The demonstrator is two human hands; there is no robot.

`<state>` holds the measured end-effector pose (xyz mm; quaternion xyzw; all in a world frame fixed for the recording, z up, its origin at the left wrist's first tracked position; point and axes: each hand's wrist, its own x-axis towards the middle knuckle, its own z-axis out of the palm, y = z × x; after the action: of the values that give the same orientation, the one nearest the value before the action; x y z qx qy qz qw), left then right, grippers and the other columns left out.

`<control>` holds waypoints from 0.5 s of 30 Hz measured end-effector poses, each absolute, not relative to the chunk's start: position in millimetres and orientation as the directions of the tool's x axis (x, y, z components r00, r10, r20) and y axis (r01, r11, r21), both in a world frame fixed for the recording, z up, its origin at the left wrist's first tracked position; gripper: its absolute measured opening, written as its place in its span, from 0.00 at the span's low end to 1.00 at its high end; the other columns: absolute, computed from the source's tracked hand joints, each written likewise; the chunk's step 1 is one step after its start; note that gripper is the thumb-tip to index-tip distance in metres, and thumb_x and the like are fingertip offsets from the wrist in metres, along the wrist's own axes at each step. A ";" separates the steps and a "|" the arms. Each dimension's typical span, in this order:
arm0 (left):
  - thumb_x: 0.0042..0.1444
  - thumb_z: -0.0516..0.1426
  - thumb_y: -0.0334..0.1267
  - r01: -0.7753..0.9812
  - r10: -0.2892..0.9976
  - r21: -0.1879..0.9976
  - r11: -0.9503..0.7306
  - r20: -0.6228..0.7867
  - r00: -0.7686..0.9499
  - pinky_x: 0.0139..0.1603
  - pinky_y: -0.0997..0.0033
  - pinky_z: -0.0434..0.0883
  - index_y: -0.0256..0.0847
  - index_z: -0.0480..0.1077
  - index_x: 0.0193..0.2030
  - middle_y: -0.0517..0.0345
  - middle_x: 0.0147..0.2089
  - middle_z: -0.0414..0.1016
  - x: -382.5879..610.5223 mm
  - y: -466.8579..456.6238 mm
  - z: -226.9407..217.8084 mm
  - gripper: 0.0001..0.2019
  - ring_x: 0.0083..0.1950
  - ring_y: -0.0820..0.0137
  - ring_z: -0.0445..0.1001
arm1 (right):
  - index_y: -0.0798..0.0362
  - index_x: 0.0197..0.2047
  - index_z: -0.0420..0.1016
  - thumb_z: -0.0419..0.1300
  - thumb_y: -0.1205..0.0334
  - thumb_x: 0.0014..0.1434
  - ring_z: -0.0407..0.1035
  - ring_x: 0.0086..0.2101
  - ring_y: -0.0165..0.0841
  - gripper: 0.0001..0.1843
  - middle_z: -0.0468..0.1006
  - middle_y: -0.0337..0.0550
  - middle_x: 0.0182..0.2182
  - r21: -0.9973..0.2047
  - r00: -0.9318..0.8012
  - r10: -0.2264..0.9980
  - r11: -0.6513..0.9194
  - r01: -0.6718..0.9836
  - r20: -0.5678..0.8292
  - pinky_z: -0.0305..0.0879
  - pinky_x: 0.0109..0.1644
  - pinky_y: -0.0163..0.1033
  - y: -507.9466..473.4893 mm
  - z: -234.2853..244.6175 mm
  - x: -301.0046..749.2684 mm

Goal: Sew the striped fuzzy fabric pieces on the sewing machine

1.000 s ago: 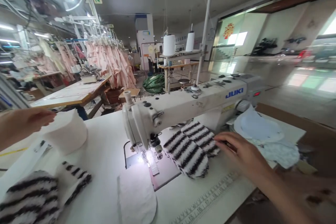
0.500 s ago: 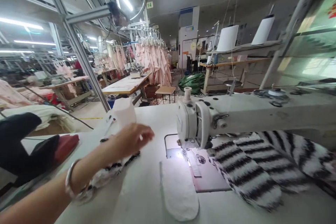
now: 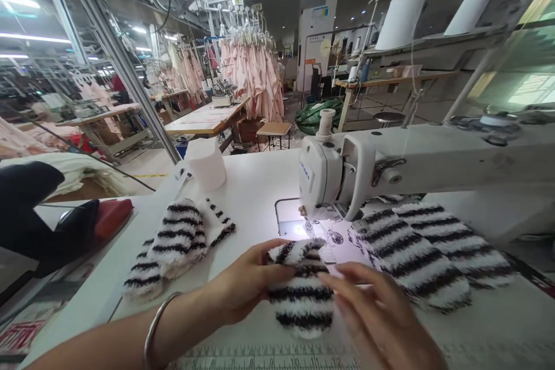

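Having moved in from the left a moment ago, our left hand [image 3: 249,277] is now pinching a striped fleece piece [image 3: 303,295] between thumb and fingers. At its right edge our right hand [image 3: 381,306] is holding its fingers slightly apart; we cannot tell whether they are gripping. We are keeping the piece just before the sewing machine [image 3: 329,176]. Farther out, more striped pieces [image 3: 427,254] are lying rightward, a striped pile [image 3: 180,237] leftward.

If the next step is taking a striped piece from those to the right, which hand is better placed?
Probably the right hand: it is nearer those striped pieces, while the left hand grips the front piece.
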<state>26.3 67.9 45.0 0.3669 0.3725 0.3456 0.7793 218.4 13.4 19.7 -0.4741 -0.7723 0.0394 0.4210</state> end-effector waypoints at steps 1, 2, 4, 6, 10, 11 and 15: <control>0.50 0.64 0.31 -0.272 0.811 0.821 0.501 -0.336 0.479 0.44 0.71 0.68 0.37 0.71 0.50 0.52 0.43 0.75 24.9 66.6 46.4 0.19 0.42 0.69 0.73 | 0.40 0.52 0.72 0.56 0.60 0.62 0.71 0.44 0.30 0.15 0.73 0.40 0.48 -0.559 -0.143 0.820 0.493 0.667 0.554 0.70 0.41 0.29 16.2 18.7 222.4; 0.52 0.63 0.34 -0.271 0.805 0.815 0.512 -0.346 0.482 0.44 0.71 0.68 0.37 0.70 0.50 0.52 0.43 0.76 23.9 66.2 47.8 0.18 0.42 0.69 0.73 | 0.39 0.52 0.72 0.56 0.58 0.61 0.72 0.40 0.28 0.16 0.74 0.38 0.46 -0.663 -0.108 0.875 0.432 0.612 0.471 0.70 0.39 0.27 19.0 18.4 225.1; 0.57 0.60 0.43 -0.254 0.795 0.820 0.513 -0.342 0.501 0.45 0.70 0.69 0.36 0.70 0.50 0.51 0.42 0.76 22.5 68.7 49.5 0.17 0.43 0.68 0.74 | 0.39 0.52 0.72 0.56 0.55 0.61 0.73 0.34 0.27 0.16 0.77 0.36 0.43 -0.836 -0.092 0.957 0.285 0.469 0.275 0.70 0.37 0.27 24.4 19.2 224.7; 0.57 0.58 0.49 -0.160 0.825 0.901 0.403 -0.282 0.489 0.46 0.67 0.69 0.37 0.69 0.50 0.50 0.44 0.75 21.1 75.4 49.3 0.20 0.44 0.65 0.74 | 0.42 0.51 0.73 0.55 0.53 0.61 0.72 0.31 0.28 0.16 0.78 0.37 0.40 -0.905 -0.083 0.988 0.155 0.396 0.133 0.70 0.37 0.30 29.5 20.2 219.3; 0.56 0.58 0.44 0.443 0.913 0.885 -0.146 -0.052 0.405 0.36 0.72 0.67 0.38 0.67 0.38 0.57 0.35 0.73 14.2 93.6 43.5 0.11 0.37 0.68 0.71 | 0.48 0.50 0.73 0.53 0.56 0.59 0.72 0.34 0.33 0.17 0.78 0.40 0.35 -0.828 -0.081 0.992 0.122 0.547 0.092 0.69 0.40 0.36 38.3 20.4 212.0; 0.56 0.57 0.42 0.546 0.918 0.811 -0.210 -0.029 0.396 0.33 0.73 0.65 0.38 0.66 0.34 0.59 0.32 0.71 12.1 97.1 41.6 0.09 0.34 0.70 0.69 | 0.48 0.50 0.72 0.52 0.57 0.60 0.72 0.34 0.34 0.17 0.78 0.41 0.35 -0.796 -0.097 0.991 0.135 0.589 0.097 0.68 0.40 0.37 40.0 20.2 212.1; 0.53 0.57 0.37 0.663 0.922 0.703 -0.256 -0.027 0.385 0.28 0.74 0.58 0.39 0.62 0.30 0.62 0.27 0.67 8.0 103.2 36.6 0.07 0.27 0.72 0.64 | 0.48 0.49 0.72 0.48 0.58 0.60 0.73 0.36 0.34 0.17 0.78 0.41 0.36 -0.724 -0.173 0.978 0.201 0.660 0.113 0.68 0.39 0.39 46.1 20.2 214.9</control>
<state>8.0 103.2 36.6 0.7668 0.5170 0.2003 0.3233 214.9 46.1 20.2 -0.5716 -0.7166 0.2702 0.2945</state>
